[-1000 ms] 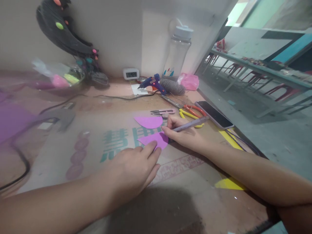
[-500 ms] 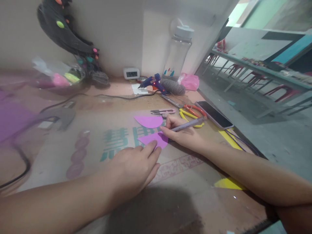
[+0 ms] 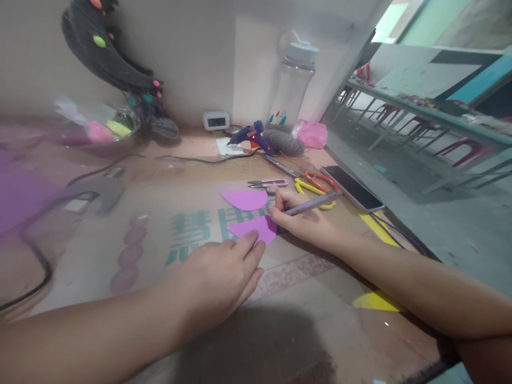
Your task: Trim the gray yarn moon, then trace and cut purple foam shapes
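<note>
Two purple cut-out pieces with curved edges lie on the cardboard-covered table, one behind the other. On the nearer purple piece (image 3: 262, 226) rest the outstretched fingers of my left hand (image 3: 224, 274), which lies flat and covers its lower part. My right hand (image 3: 300, 216) is closed round a grey-purple pen (image 3: 314, 202), its tip hidden by the fingers at the nearer piece's upper right edge. Just beyond is the farther purple piece (image 3: 245, 200), untouched. Small thread snips (image 3: 267, 183) lie behind it.
Behind my right hand are orange-handled scissors (image 3: 320, 181), yellow-handled pliers (image 3: 310, 191) and a phone (image 3: 352, 188). A blue glue gun (image 3: 253, 136), grey yarn (image 3: 284, 143), a clock (image 3: 216, 121) and a clear bottle (image 3: 292, 88) stand along the wall. A black cable (image 3: 200, 159) crosses the table.
My right hand has shifted very slightly to the right with the pen along the edge of the nearer piece. My left hand stays in place.
</note>
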Action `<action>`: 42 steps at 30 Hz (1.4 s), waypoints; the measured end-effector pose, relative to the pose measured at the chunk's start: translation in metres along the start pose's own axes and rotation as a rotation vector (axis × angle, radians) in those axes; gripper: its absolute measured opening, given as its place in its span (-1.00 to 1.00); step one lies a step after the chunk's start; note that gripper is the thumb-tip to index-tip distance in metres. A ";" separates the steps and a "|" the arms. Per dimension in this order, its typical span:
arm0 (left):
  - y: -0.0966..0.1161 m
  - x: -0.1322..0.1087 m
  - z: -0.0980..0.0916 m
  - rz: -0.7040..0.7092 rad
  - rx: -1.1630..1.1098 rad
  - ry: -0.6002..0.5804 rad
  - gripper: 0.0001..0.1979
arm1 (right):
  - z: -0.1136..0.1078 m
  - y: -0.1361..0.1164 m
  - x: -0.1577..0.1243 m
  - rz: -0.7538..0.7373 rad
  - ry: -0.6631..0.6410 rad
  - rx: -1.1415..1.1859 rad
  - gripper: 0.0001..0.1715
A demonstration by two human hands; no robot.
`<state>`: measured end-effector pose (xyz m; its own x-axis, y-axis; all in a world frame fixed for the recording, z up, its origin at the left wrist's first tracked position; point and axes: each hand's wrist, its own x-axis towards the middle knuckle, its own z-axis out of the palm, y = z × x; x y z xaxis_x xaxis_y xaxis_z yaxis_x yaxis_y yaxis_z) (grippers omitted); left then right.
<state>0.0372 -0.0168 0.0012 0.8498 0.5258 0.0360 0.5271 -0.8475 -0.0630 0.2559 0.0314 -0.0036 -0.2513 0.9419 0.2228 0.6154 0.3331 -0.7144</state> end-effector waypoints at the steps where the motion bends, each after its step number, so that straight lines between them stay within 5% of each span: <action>1: 0.000 0.000 0.000 0.004 0.002 0.004 -0.54 | 0.000 0.000 0.000 0.005 -0.002 0.005 -0.69; 34: 0.000 0.001 0.002 0.004 -0.004 -0.024 -0.52 | -0.002 0.000 -0.002 -0.007 0.016 0.030 -0.69; 39: 0.000 0.002 0.000 0.014 -0.012 -0.034 -0.53 | -0.004 -0.003 -0.004 0.077 0.154 0.136 -0.64; 42: 0.000 0.002 -0.001 0.004 -0.019 -0.060 -0.54 | -0.002 -0.006 -0.004 0.054 0.067 0.199 -0.65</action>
<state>0.0393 -0.0161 0.0022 0.8506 0.5253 -0.0237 0.5240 -0.8506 -0.0445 0.2549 0.0253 0.0015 -0.1678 0.9610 0.2196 0.4649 0.2736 -0.8420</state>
